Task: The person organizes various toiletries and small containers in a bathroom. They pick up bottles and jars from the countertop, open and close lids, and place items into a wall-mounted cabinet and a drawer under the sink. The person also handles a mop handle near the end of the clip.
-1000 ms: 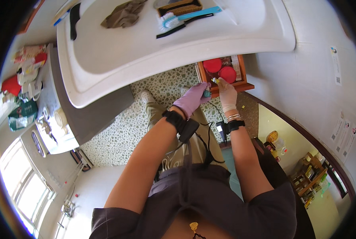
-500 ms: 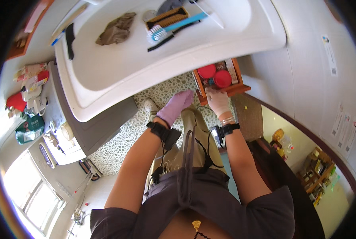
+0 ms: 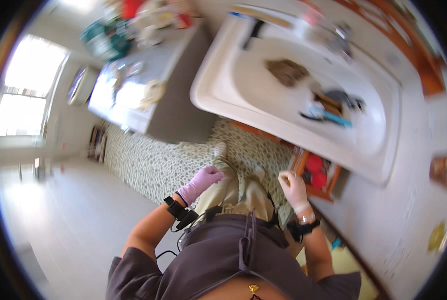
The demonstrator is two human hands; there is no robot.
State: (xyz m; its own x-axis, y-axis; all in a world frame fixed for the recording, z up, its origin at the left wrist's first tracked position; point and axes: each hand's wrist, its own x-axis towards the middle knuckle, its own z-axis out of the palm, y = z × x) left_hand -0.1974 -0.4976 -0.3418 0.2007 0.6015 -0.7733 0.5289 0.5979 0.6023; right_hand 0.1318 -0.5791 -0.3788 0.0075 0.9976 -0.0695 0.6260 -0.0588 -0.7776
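My left hand [image 3: 202,183], in a purple glove, is held over my trouser leg with its fingers curled in; nothing shows in it. My right hand [image 3: 293,190], in a whitish glove, is closed beside an open wooden drawer [image 3: 328,194] under the sink. Its fingers are bent inward, and blur hides whether anything is in them. Two round red lids [image 3: 315,170] sit inside the drawer. Black straps with small devices circle both wrists.
The white sink [image 3: 218,102] holds a crumpled brown cloth [image 3: 287,72], a blue-handled brush [image 3: 336,119] and other brushes. A grey cabinet [image 3: 183,90] stands to the left with bags and bottles on top. Pebble-patterned flooring [image 3: 143,160] lies below; a white wall [image 3: 418,135] rises at right.
The whole view has turned, and the sink now sits farther right. My hands have moved apart, and my right hand has come off the drawer front.
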